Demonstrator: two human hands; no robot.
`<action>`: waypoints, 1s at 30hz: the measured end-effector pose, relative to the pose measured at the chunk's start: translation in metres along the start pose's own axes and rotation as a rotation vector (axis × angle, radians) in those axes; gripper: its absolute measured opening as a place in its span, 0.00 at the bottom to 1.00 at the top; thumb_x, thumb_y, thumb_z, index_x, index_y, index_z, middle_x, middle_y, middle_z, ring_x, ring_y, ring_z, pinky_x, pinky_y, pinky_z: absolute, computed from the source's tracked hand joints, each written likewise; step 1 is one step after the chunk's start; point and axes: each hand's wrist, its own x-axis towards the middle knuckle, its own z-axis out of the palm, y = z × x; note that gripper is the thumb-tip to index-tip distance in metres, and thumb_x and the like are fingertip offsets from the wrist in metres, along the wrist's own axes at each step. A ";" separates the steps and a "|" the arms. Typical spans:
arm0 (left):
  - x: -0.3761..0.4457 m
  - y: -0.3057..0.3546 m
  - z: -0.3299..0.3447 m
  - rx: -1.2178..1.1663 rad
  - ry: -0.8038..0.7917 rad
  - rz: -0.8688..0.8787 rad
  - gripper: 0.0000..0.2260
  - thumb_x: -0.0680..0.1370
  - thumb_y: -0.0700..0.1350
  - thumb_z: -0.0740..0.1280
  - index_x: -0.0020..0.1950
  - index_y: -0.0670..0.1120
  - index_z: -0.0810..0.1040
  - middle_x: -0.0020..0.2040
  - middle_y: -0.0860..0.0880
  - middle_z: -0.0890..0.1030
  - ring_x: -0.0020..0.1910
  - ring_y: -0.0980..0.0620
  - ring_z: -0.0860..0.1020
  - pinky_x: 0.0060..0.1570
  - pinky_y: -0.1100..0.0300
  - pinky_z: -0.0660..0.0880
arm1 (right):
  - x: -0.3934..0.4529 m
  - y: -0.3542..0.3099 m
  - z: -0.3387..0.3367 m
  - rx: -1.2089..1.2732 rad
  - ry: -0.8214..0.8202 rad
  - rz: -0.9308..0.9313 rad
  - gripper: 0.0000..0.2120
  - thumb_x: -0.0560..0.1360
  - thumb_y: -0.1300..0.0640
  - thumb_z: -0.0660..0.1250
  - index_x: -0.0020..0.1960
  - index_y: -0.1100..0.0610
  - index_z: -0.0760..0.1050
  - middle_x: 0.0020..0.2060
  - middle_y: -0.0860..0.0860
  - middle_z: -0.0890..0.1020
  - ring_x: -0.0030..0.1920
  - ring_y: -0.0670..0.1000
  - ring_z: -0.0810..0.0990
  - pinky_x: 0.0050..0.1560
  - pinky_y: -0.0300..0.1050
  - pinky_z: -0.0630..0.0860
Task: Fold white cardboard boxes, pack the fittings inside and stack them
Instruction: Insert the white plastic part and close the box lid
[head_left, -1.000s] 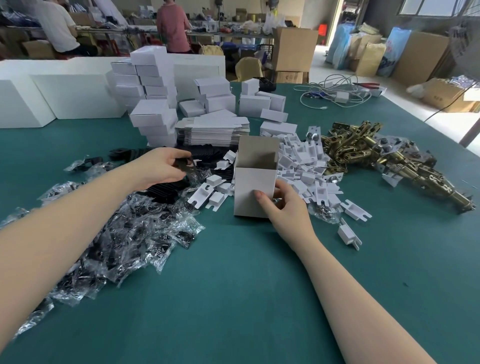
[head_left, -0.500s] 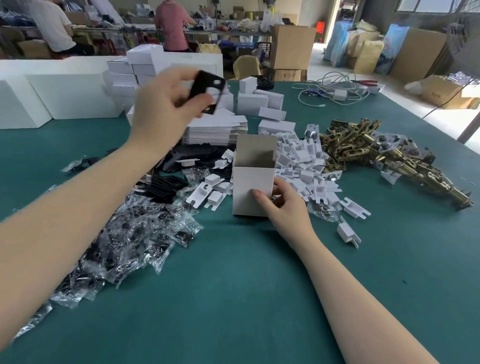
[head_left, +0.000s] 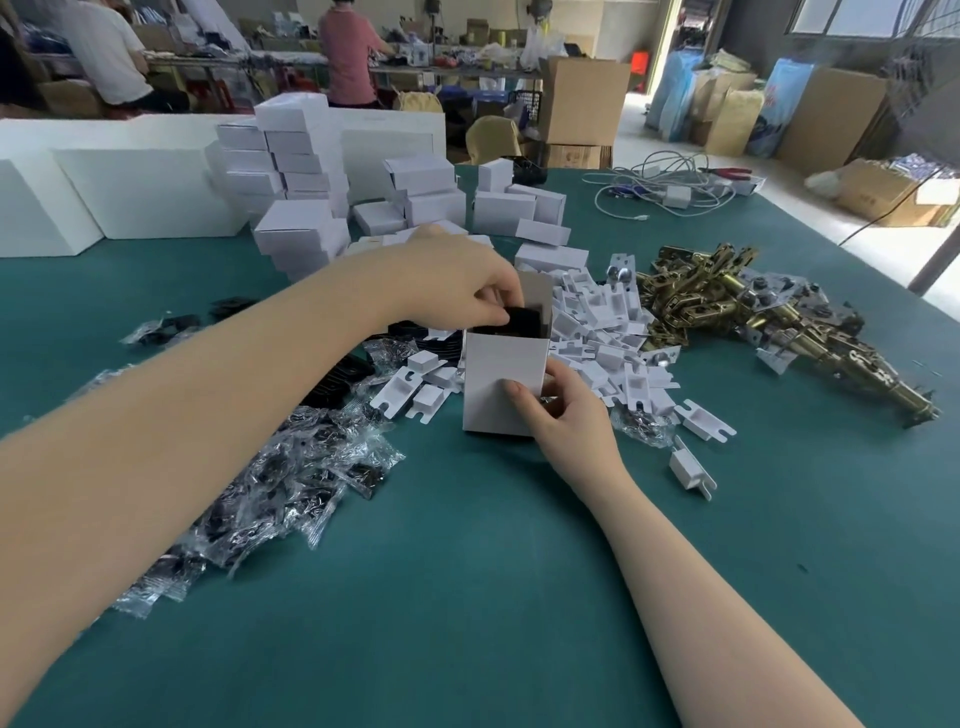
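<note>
Green table (head_left: 467, 597), workshop behind. Head view: I see box (head_left: 501, 387) upright mid-table, top open. My left hand (head_left: 457, 283) pinches black fitting (head_left: 522, 319) at box mouth. My right hand (head_left: 569, 415) grips box's right corner, thumb on front.

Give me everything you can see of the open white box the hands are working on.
The box is small, plain white cardboard, grey-brown inside, and stands upright on the green table with its top open and a rear flap raised. The right hand holds its near right corner, thumb on the front face. The left hand pinches a black fitting at its mouth, partly inside. White plastic parts crowd its right side.
</note>
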 end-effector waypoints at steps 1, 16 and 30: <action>0.002 -0.001 0.001 0.002 -0.015 -0.012 0.06 0.81 0.52 0.63 0.55 0.62 0.77 0.40 0.67 0.77 0.48 0.64 0.75 0.49 0.62 0.59 | 0.000 0.000 0.001 0.003 0.007 0.010 0.19 0.74 0.40 0.68 0.63 0.44 0.75 0.42 0.44 0.80 0.38 0.43 0.76 0.37 0.30 0.70; 0.015 -0.001 0.010 -0.011 -0.121 -0.106 0.08 0.82 0.57 0.55 0.52 0.72 0.70 0.44 0.74 0.70 0.56 0.57 0.71 0.65 0.49 0.56 | 0.001 0.000 0.001 0.011 0.007 0.004 0.15 0.75 0.39 0.68 0.58 0.44 0.75 0.42 0.46 0.81 0.40 0.46 0.77 0.39 0.36 0.72; 0.016 -0.003 0.011 -0.059 -0.128 -0.123 0.09 0.82 0.54 0.57 0.51 0.69 0.72 0.44 0.70 0.72 0.56 0.56 0.70 0.66 0.51 0.60 | 0.000 -0.001 0.001 0.002 0.044 -0.007 0.14 0.75 0.37 0.67 0.59 0.36 0.70 0.41 0.41 0.80 0.39 0.37 0.76 0.35 0.27 0.69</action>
